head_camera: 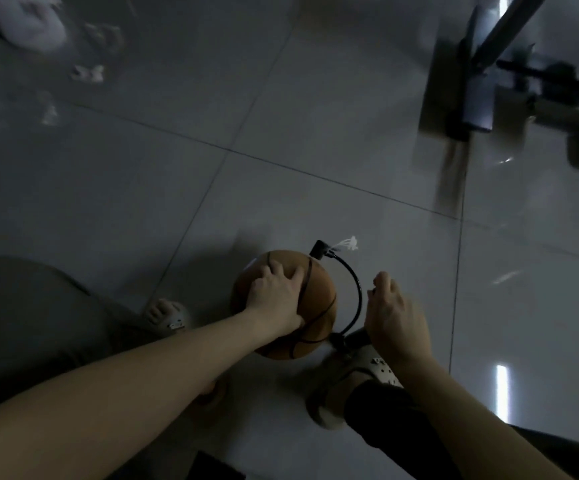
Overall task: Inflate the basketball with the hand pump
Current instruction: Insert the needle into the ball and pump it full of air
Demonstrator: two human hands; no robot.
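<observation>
An orange basketball [316, 299] with black seams rests on the grey tiled floor between my feet. My left hand [276, 299] lies flat on top of it, fingers spread and pressing down. A black hose [356, 292] curves from a black connector [319, 250] at the ball's far side down to the pump base [338, 341] by my right foot. My right hand [397, 317] hovers just right of the hose, fingers loosely curled, and hides most of the pump; whether it grips anything is hidden.
A white shred [347, 243] lies beside the connector. My sandalled feet [170, 315] flank the ball. A black metal stand [478, 98] occupies the upper right. Pale slippers and scraps [31, 26] lie at the upper left.
</observation>
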